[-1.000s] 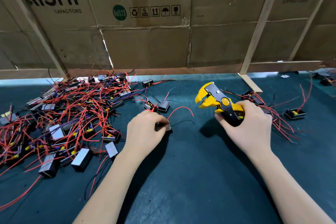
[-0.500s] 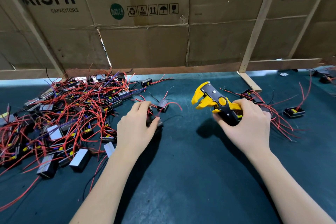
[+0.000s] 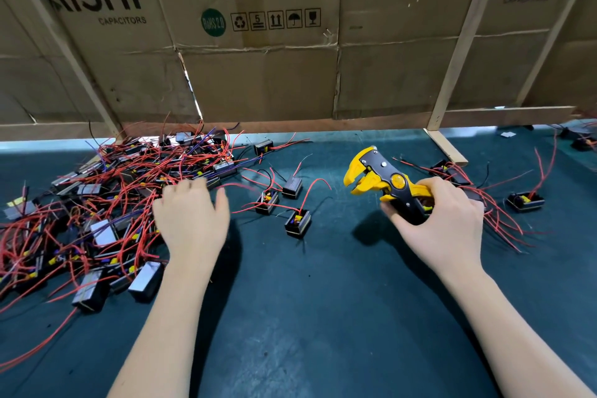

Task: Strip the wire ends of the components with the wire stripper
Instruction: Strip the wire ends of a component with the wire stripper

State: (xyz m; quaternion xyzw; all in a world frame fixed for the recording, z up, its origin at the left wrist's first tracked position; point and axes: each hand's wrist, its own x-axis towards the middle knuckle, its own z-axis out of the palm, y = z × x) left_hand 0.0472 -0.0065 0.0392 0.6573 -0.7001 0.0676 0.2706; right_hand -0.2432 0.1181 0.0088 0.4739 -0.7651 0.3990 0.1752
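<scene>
A big tangled pile of small black components with red wires [image 3: 97, 203] covers the left of the dark mat. My left hand [image 3: 190, 220] hovers, blurred, over the pile's right edge with fingers spread and nothing in it. Three loose components lie between my hands: one [image 3: 298, 223] nearest me, another [image 3: 266, 202] behind it, a third [image 3: 292, 186] farthest. My right hand [image 3: 442, 220] grips the handles of the yellow and black wire stripper [image 3: 381, 184], whose jaws point left and gape.
A smaller heap of red-wired components [image 3: 484, 203] lies behind my right hand, one more component [image 3: 525, 201] to its right. A cardboard wall [image 3: 274, 74] on wooden struts closes the back of the mat [image 3: 307, 317].
My left hand let go of the component it was holding and moved left, up to the edge of the pile. The right hand and the stripper barely moved.
</scene>
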